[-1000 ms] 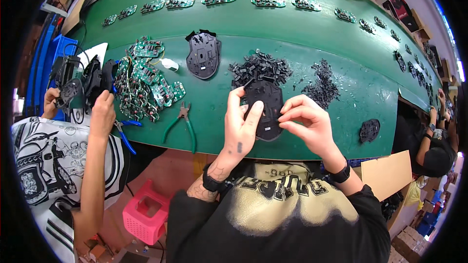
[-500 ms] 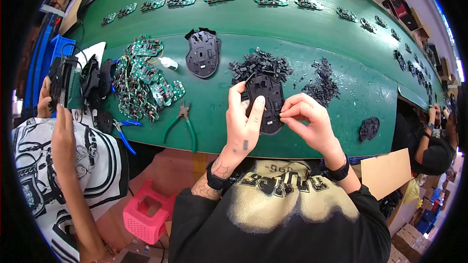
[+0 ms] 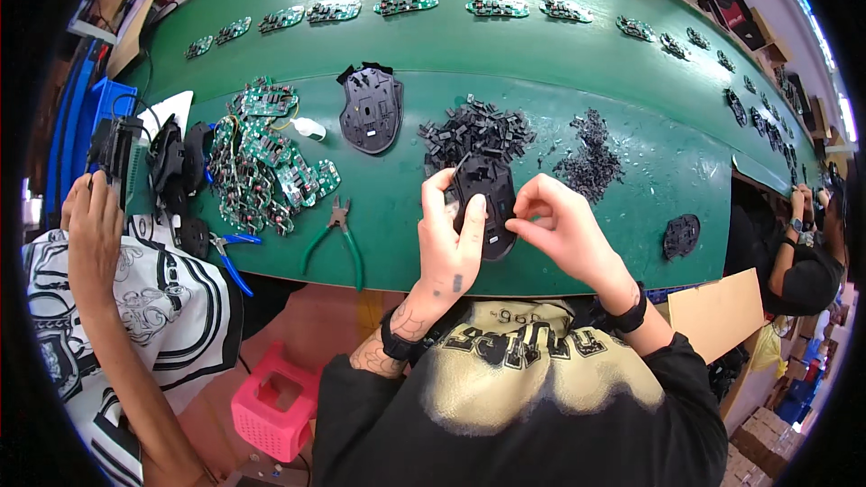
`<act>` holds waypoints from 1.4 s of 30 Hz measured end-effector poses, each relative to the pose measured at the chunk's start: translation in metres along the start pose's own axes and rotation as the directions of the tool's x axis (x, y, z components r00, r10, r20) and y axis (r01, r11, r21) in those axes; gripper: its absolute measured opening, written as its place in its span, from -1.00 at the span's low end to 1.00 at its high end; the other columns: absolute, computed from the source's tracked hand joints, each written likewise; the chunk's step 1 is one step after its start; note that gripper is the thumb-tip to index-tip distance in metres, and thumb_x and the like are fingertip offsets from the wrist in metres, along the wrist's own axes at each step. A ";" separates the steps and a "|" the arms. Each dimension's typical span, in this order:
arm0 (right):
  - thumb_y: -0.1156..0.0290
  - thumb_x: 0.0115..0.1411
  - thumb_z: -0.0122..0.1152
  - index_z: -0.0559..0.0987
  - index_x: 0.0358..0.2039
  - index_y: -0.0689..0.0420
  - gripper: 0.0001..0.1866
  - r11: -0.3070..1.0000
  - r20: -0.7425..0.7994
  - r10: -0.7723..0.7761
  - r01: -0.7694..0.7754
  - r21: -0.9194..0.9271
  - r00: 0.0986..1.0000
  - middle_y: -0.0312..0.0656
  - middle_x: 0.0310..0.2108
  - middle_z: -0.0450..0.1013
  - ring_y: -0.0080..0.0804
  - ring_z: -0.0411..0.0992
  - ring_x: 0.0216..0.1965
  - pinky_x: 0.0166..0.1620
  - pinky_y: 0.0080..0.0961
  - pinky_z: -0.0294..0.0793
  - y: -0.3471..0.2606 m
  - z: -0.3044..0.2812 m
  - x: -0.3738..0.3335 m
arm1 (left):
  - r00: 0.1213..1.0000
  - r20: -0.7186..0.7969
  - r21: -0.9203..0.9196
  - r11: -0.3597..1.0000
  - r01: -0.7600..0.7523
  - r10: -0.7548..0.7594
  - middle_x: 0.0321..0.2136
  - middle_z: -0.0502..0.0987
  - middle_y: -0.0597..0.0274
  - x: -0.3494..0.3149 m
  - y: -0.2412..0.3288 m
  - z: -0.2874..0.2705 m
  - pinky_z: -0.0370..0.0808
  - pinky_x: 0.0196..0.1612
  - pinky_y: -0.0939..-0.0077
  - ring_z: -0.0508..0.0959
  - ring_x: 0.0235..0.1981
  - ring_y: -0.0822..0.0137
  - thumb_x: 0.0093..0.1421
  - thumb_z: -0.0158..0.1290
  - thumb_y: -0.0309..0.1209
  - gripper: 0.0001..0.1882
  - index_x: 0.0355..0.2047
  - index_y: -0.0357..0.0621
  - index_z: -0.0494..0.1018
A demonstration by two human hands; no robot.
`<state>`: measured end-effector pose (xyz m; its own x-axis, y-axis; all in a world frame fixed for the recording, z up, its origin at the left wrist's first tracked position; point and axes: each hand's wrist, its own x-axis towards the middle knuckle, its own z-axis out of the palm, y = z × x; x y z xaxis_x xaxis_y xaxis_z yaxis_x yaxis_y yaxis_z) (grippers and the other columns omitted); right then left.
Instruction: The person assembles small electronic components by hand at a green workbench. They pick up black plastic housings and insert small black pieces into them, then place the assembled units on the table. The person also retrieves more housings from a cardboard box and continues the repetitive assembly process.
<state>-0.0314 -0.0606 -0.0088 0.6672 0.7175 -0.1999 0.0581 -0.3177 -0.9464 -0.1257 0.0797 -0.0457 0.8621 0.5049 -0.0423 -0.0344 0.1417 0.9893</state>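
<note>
My left hand (image 3: 448, 239) holds a black plastic mouse shell (image 3: 496, 182) upright above the table's front part, fingers behind it and thumb across its inner face. At the shell's lower right edge is my right hand (image 3: 568, 230), thumb and forefinger pinched together; anything between them is too small to make out. Just beyond the shell lies a heap of small black plastic pieces (image 3: 483, 126). A looser scatter of finer black bits (image 3: 591, 158) is to its right. Farther left sits a stack of similar black shells (image 3: 372, 113).
Left are a pile of green circuit boards (image 3: 271, 158), a white bottle (image 3: 310, 129), green-handled pliers (image 3: 336, 239) and blue-handled pliers (image 3: 233, 257). A dark oval part (image 3: 681, 236) lies right. Circuit boards (image 3: 406, 3) line the far strip. A co-worker's hand (image 3: 93, 221) works at far left.
My right hand's pinch has shifted slightly along the shell's edge, while my left hand keeps its hold. At left, the co-worker's hands have come together at a black part. The view has tilted slightly.
</note>
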 end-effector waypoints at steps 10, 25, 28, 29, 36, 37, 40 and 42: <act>0.37 0.00 0.35 0.61 -0.45 0.17 -0.85 0.846 -0.292 -0.212 0.025 -0.533 0.933 -0.19 -0.48 0.43 -0.36 0.43 -0.50 -0.35 -0.44 0.44 0.030 -0.022 0.050 | 0.995 -0.081 -0.223 0.974 0.036 -0.055 -0.26 0.48 0.18 0.000 -0.009 -0.032 0.45 -0.25 0.64 0.46 -0.33 0.53 0.30 -0.13 -0.51 -0.58 0.13 -0.26 0.07; 0.56 0.04 0.27 0.65 -0.29 0.15 -0.83 0.934 -0.254 -0.319 0.258 -0.246 0.913 -0.19 -0.42 0.52 -0.43 0.51 -0.37 -0.30 -0.51 0.49 0.007 -0.022 0.028 | 0.976 0.092 -0.269 0.938 0.216 -0.198 -0.22 0.50 0.05 0.012 -0.005 -0.023 0.64 -0.50 0.51 0.59 -0.27 0.32 0.17 0.07 -0.57 -0.55 -0.01 -0.18 0.11; 0.66 0.08 0.23 0.64 -0.29 0.29 -0.84 0.972 -0.347 -0.133 0.191 0.138 0.928 -0.16 -0.35 0.57 -0.50 0.53 -0.30 -0.20 -0.61 0.52 0.002 -0.021 0.016 | 0.977 0.113 -0.218 0.954 0.204 -0.183 -0.12 0.44 0.10 0.016 0.002 -0.011 0.66 -0.43 0.47 0.56 -0.17 0.31 0.17 0.08 -0.57 -0.45 0.11 -0.13 0.09; 0.67 0.08 0.23 0.63 -0.30 0.31 -0.86 0.954 -0.358 -0.089 0.182 0.236 0.930 -0.14 -0.34 0.58 -0.48 0.54 -0.30 -0.17 -0.61 0.53 -0.001 -0.020 0.012 | 0.976 0.126 -0.202 0.959 0.200 -0.177 -0.10 0.43 0.11 0.018 0.004 -0.007 0.67 -0.41 0.46 0.56 -0.15 0.31 0.17 0.08 -0.57 -0.43 0.14 -0.12 0.08; 0.57 -0.07 0.35 0.65 -0.44 0.18 -0.89 0.930 -0.490 -0.367 0.315 -0.188 0.791 -0.14 -0.26 0.54 -0.32 0.48 -0.12 -0.04 -0.44 0.44 0.006 -0.024 0.006 | 0.956 0.272 -0.195 0.966 0.167 -0.111 0.01 0.34 0.11 0.026 0.014 0.032 0.67 -0.30 0.40 0.51 -0.09 0.30 0.17 0.07 -0.57 -0.41 0.17 -0.09 0.09; 0.57 -0.07 0.34 0.65 -0.44 0.19 -0.88 0.944 -0.520 -0.331 0.283 -0.172 0.787 -0.14 -0.23 0.52 -0.32 0.47 -0.11 -0.04 -0.43 0.44 0.007 -0.027 0.005 | 0.954 0.287 -0.198 0.969 0.149 -0.088 0.02 0.33 0.11 0.028 0.016 0.038 0.67 -0.29 0.39 0.50 -0.07 0.29 0.17 0.07 -0.57 -0.41 0.17 -0.10 0.09; 0.59 0.00 0.33 0.62 -0.46 0.24 -0.94 0.912 -0.490 -0.144 0.307 0.271 0.860 -0.18 -0.23 0.50 -0.50 0.48 -0.18 -0.10 -0.57 0.47 0.019 -0.034 0.000 | 0.959 0.283 -0.184 0.979 0.084 -0.029 0.04 0.30 0.12 0.026 0.004 0.046 0.65 -0.21 0.33 0.45 0.00 0.25 0.16 0.07 -0.61 -0.40 0.17 -0.06 0.10; 0.61 0.04 0.32 0.55 -0.25 0.25 -0.78 0.819 -0.379 -0.024 0.236 0.523 0.925 -0.20 -0.20 0.48 -0.55 0.46 -0.21 -0.09 -0.62 0.46 0.037 -0.041 0.004 | 0.950 0.308 -0.201 0.972 0.121 -0.054 0.03 0.30 0.12 0.026 0.011 0.053 0.65 -0.21 0.32 0.46 -0.01 0.25 0.16 0.06 -0.62 -0.39 0.17 -0.07 0.08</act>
<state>0.0039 -0.0949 -0.0347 0.8974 0.4363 -0.0657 -0.1834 0.2333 -0.9549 -0.0768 0.0497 -0.0283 0.9765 0.2096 -0.0510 -0.0308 0.3697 0.9286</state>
